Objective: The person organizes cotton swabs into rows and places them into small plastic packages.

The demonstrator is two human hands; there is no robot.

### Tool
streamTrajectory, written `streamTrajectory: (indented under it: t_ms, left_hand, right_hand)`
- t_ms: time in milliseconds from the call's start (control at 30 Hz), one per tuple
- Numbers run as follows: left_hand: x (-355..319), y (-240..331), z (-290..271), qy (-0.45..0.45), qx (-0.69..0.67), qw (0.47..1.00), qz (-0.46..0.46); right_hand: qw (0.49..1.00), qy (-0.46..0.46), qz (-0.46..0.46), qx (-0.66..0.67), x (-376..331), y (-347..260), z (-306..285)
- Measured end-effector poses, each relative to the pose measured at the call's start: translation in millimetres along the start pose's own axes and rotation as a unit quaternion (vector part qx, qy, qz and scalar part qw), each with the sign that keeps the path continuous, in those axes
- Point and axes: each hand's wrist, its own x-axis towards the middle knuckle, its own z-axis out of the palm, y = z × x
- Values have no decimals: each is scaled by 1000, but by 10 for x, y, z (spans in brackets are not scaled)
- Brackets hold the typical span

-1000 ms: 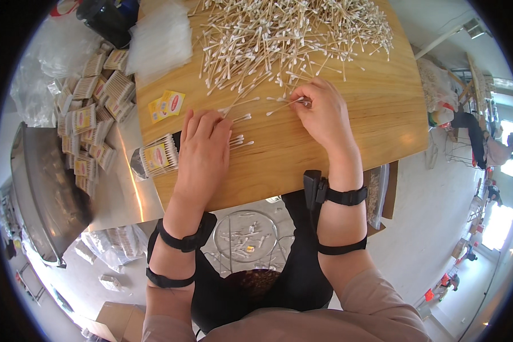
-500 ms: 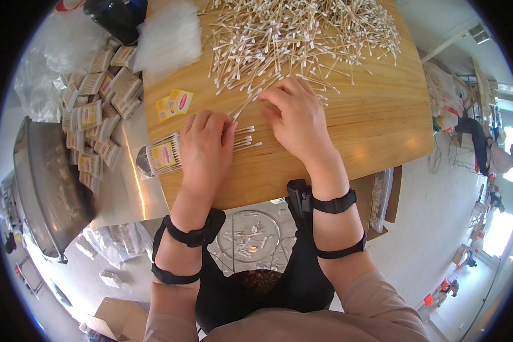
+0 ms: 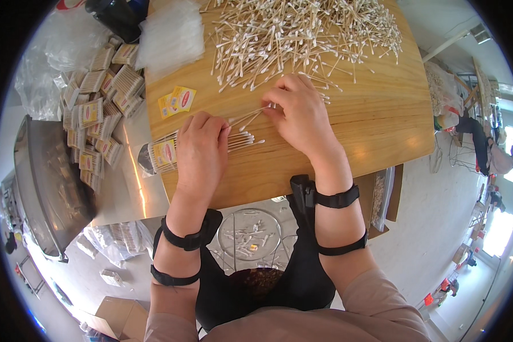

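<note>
Watching feed: I saw both hands down on the wooden bench (image 3: pixel 382 131), working w/ cotton swabs.
L hand (image 3: pixel 202 151): lay palm-down over a small aligned swab bundle (image 3: pixel 246 140); fingers curled over it, pressing it to the bench. Whether closed round the bundle or just resting on top, I couldn't tell.
R hand (image 3: pixel 302 117): grip pinched shut, thumb and fingers nipping a few loose swabs (image 3: pixel 251 117) at their far ends, just above the bundle.
Swab pile (image 3: pixel 302 34): big loose heap spread across far side of bench, its near edge touching the R fingers.
Filled pack (image 3: pixel 164 154): clear sleeve of swabs w/ yellow label, at bench's L edge, just beside L hand.
Labels (image 3: pixel 176 101): yellow-red paper slips, lying flat near L corner.
Packed stacks (image 3: pixel 97 114): many filled packs heaped off bench's L side.
Bags (image 3: pixel 171 34): clear empty sleeves piled at far L.
</note>
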Motion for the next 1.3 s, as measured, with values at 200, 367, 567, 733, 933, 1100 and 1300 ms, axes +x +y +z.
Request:
streamTrajectory:
  t_ms: [200, 367, 567, 733, 933, 1100, 1300]
  left_hand:
    - [-2, 4, -3, -2, -5, 1000, 1]
    - [-13, 7, 13, -5, -13, 1000, 1]
    - [7, -10, 71, 83, -118, 989, -14]
    - [-35, 9, 190, 80, -276, 952, -102]
    - [-77, 59, 279, 94, -498, 848, -156]
    - [-77, 96, 269, 89, -530, 831, -142]
    - [-91, 108, 198, 9, -269, 961, -62]
  right_hand:
    - [1000, -13, -4, -10, -12, 15, -75]
    - [999, -28, -24, -1, -14, -65, 1]
    - [999, -19, 10, 24, -14, -55, -135]
    - [999, -43, -24, 4, -51, -11, -99]
    - [998, -47, -48, 12, -52, -138, -12]
    - [1000, -10, 1, 9, -34, -83, -15]
    - [989, 28, 100, -104, -58, 63, -145]
